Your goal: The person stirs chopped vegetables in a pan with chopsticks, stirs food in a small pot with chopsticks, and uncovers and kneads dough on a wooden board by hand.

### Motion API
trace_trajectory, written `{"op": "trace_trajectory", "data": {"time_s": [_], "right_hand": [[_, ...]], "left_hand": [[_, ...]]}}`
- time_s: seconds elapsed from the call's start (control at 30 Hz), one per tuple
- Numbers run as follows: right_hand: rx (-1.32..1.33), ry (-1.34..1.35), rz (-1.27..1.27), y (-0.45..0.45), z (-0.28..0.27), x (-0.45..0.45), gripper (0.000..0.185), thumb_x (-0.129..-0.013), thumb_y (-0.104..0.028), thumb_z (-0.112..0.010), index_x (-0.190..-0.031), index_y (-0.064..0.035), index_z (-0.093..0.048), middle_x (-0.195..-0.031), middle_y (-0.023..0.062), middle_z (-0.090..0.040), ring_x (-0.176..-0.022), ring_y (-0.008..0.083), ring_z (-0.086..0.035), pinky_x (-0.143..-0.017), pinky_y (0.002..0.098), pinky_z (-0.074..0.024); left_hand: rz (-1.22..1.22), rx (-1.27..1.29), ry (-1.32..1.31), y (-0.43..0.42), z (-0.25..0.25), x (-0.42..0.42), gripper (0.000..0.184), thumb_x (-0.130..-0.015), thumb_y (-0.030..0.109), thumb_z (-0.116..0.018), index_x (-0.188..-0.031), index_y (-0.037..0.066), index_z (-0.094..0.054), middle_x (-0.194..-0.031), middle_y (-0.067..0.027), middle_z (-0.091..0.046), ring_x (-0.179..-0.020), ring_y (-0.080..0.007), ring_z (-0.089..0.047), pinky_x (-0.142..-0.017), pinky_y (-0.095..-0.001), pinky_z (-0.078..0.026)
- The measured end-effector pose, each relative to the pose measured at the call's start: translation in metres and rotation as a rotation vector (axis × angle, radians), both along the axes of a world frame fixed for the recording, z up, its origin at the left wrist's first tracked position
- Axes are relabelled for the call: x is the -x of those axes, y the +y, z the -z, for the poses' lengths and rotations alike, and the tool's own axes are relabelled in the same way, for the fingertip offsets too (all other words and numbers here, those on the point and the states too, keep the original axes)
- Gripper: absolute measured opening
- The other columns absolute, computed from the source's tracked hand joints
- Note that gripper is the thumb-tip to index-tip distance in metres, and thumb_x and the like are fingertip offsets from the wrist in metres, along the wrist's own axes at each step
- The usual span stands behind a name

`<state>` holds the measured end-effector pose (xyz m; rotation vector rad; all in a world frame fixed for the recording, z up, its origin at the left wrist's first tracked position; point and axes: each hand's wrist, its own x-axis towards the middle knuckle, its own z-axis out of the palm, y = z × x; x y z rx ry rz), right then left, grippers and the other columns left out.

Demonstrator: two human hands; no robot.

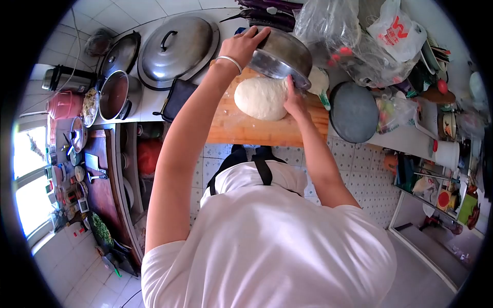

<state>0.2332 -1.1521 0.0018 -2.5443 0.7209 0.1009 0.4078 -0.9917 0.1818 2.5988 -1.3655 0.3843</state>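
Observation:
A metal bowl (285, 54) is tilted over the far side of a wooden board (236, 131), its shiny inside partly facing me. My left hand (242, 49) grips its upper left edge, fingers bent over the rim. At the bowl's lower right, my right hand (296, 101) has a digit raised against the rim; its other fingers are folded and partly hidden. A large, smooth lump of dough (261, 98) rests on the board below the bowl. My right hand is close against the dough's right side.
Left on the counter are a big domed lid (177, 51), a pot (120, 95) and a dark pouch (177, 100). A round grey slab (354, 112) lies right of the board. Plastic bags (328, 25) and eggplants (264, 18) crowd the back.

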Motion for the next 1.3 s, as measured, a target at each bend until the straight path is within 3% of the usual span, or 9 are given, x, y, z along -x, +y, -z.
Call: {"op": "trace_trajectory", "data": {"time_s": [0.07, 0.17, 0.33, 0.43, 0.57, 0.67, 0.73, 0.93, 1.3], "right_hand": [[-0.148, 0.042, -0.014, -0.011, -0.004, -0.007, 0.082, -0.082, -0.006, -0.047, -0.149, -0.0325, -0.009, -0.115, 0.0241, -0.060, -0.091, 0.0389, -0.064, -0.078, 0.0496, -0.0488], [-0.544, 0.288, -0.059, -0.023, -0.028, -0.016, 0.085, -0.082, 0.001, -0.044, -0.149, -0.0352, -0.005, -0.115, 0.0251, -0.059, -0.069, 0.0345, -0.062, -0.062, 0.0425, -0.0512], [0.094, 0.162, -0.394, -0.015, -0.013, 0.002, 0.081, -0.086, -0.002, -0.043, -0.149, -0.0363, -0.004, -0.110, 0.0284, -0.059, -0.071, 0.0371, -0.064, -0.064, 0.0458, -0.0499], [-0.007, 0.395, -0.136, 0.010, -0.092, 0.001, 0.077, -0.087, -0.011, -0.046, -0.150, -0.0330, -0.007, -0.127, 0.0249, -0.053, -0.104, 0.0357, -0.061, -0.082, 0.0451, -0.0490], [0.109, 0.164, -0.038, -0.014, -0.032, -0.003, 0.072, -0.089, -0.015, -0.045, -0.150, -0.0297, -0.010, -0.134, 0.0233, -0.048, -0.117, 0.0370, -0.053, -0.090, 0.0462, -0.0449], [0.158, 0.111, -0.141, -0.019, -0.021, -0.005, 0.077, -0.088, -0.011, -0.045, -0.147, -0.0413, -0.007, -0.107, 0.0285, -0.060, -0.095, 0.0389, -0.062, -0.077, 0.0459, -0.0484], [0.032, 0.136, -0.262, -0.008, -0.040, -0.008, 0.059, -0.092, -0.021, -0.044, -0.147, -0.0256, -0.024, -0.134, 0.0222, -0.047, -0.118, 0.0398, -0.050, -0.094, 0.0450, -0.0424], [-0.040, -0.309, -0.259, -0.009, -0.032, 0.034, 0.056, -0.088, -0.009, -0.050, -0.141, -0.0152, -0.035, -0.128, 0.0198, -0.051, -0.110, 0.0378, -0.054, -0.088, 0.0438, -0.0458], [-0.198, -0.299, -0.326, 0.053, -0.038, 0.055, 0.044, -0.082, 0.000, -0.055, -0.125, -0.0043, -0.050, -0.108, 0.0152, -0.055, -0.079, 0.0246, -0.058, -0.071, 0.0338, -0.0492]], "left_hand": [[-0.007, -0.011, 0.018, 0.001, 0.001, 0.000, 0.060, -0.084, 0.004, -0.051, -0.138, 0.029, -0.037, -0.123, -0.0038, -0.053, -0.100, -0.0270, -0.063, -0.073, -0.0363, -0.054], [-0.025, 0.043, 0.015, 0.004, 0.007, 0.000, 0.059, -0.085, 0.004, -0.050, -0.137, 0.030, -0.037, -0.126, -0.0037, -0.053, -0.099, -0.0275, -0.063, -0.073, -0.0369, -0.054], [-0.187, 0.089, 0.183, 0.011, 0.012, -0.003, 0.056, -0.086, 0.006, -0.046, -0.136, 0.029, -0.037, -0.128, -0.0031, -0.053, -0.097, -0.0297, -0.063, -0.074, -0.0409, -0.054], [-0.193, 0.169, 0.151, 0.014, 0.017, 0.000, 0.055, -0.086, 0.006, -0.045, -0.135, 0.028, -0.039, -0.127, -0.0029, -0.054, -0.096, -0.0310, -0.063, -0.073, -0.0427, -0.054], [-0.189, 0.196, 0.129, 0.015, 0.019, -0.001, 0.055, -0.085, 0.005, -0.045, -0.135, 0.028, -0.040, -0.125, -0.0025, -0.055, -0.093, -0.0316, -0.063, -0.073, -0.0432, -0.054], [-0.193, 0.228, 0.186, 0.020, 0.022, 0.000, 0.058, -0.083, 0.003, -0.047, -0.134, 0.029, -0.042, -0.127, -0.0019, -0.055, -0.092, -0.0318, -0.063, -0.074, -0.0432, -0.054], [-0.209, 0.282, 0.195, 0.026, 0.028, -0.001, 0.064, -0.079, 0.000, -0.050, -0.135, 0.031, -0.044, -0.129, -0.0022, -0.055, -0.093, -0.0327, -0.063, -0.074, -0.0434, -0.054], [-0.581, 0.682, 0.363, 0.101, 0.062, -0.003, 0.060, -0.077, -0.001, -0.052, -0.130, 0.027, -0.051, -0.113, -0.0105, -0.063, -0.096, -0.0360, -0.061, -0.078, -0.0433, -0.050], [-1.245, 1.479, 1.180, 0.233, 0.147, -0.008, 0.023, -0.083, 0.006, -0.059, -0.103, -0.004, -0.054, -0.093, -0.0148, -0.062, -0.076, -0.0274, -0.064, -0.061, -0.0394, -0.057]]}}
